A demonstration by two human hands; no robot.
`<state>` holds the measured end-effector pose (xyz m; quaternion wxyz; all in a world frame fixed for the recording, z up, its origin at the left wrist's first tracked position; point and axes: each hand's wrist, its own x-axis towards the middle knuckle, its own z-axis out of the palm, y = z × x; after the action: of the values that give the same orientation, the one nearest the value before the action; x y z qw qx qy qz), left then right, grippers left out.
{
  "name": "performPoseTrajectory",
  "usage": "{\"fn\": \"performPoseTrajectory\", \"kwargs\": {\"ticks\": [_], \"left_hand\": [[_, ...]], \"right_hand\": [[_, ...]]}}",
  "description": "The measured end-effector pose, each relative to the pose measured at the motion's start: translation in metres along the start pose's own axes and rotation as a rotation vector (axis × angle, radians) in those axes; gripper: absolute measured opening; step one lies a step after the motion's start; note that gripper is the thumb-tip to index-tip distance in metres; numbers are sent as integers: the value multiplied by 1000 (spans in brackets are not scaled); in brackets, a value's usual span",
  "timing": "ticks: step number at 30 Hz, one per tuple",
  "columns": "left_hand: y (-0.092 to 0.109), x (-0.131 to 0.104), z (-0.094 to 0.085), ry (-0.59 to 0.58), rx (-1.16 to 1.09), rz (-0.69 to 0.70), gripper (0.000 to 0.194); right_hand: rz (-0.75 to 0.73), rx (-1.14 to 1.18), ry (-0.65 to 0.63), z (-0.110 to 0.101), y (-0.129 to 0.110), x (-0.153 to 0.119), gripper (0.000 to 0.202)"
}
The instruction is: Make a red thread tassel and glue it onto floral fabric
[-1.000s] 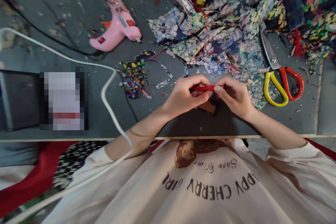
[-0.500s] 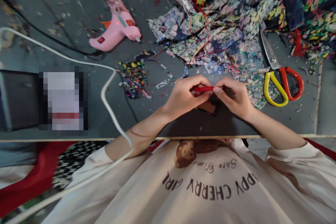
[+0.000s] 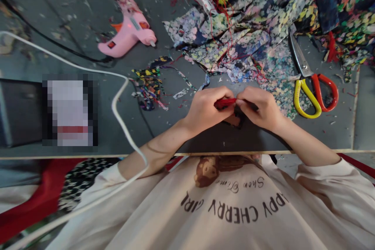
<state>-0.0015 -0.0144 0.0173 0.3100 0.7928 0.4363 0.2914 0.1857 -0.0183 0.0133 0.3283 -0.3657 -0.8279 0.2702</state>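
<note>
A small bundle of red thread stretches between my two hands, above the table near its front edge. My left hand is closed around the bundle, with the red strands showing between thumb and curled fingers. At the bundle's right end, my right hand pinches the tip between thumb and fingers. Just below the hands lies a small brown piece with dark edges, partly hidden by the fingers. Floral fabric scraps are heaped right behind the hands.
Scissors with yellow and red handles lie right of my hands. A pink glue gun rests at the back left. A white cable loops past my left forearm. Small cut scraps lie left of my hands, a pixelated object farther left.
My right hand has shifted slightly left and its fingers have curled in more around the bundle's tip. Less of the red thread shows. The left hand keeps its hold.
</note>
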Motion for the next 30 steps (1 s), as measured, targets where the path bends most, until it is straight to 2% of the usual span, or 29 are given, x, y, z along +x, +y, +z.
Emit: {"fn": "performPoseTrajectory", "kwargs": {"ticks": [8, 13, 15, 19, 21, 25, 30], "left_hand": [[-3, -3, 5, 57, 77, 65, 7], [2, 0, 0, 4, -107, -23, 5], [3, 3, -2, -60, -294, -106, 9], [1, 9, -5, -265, -725, -438, 22], [-1, 12, -6, -363, -831, -557, 22], [-5, 14, -13, -505, -890, -605, 19], [-7, 16, -21, -746, -961, -563, 16]], "right_hand": [[11, -49, 33, 4, -1, -1, 17], [37, 117, 72, 1, -4, 0, 17], [83, 216, 70, -1, -4, 0, 16], [177, 365, 26, -3, -3, 0, 22], [179, 408, 10, -3, -3, 0, 24], [140, 439, -19, -5, -5, 0, 20], [107, 457, -68, -6, -8, 0, 19]]}}
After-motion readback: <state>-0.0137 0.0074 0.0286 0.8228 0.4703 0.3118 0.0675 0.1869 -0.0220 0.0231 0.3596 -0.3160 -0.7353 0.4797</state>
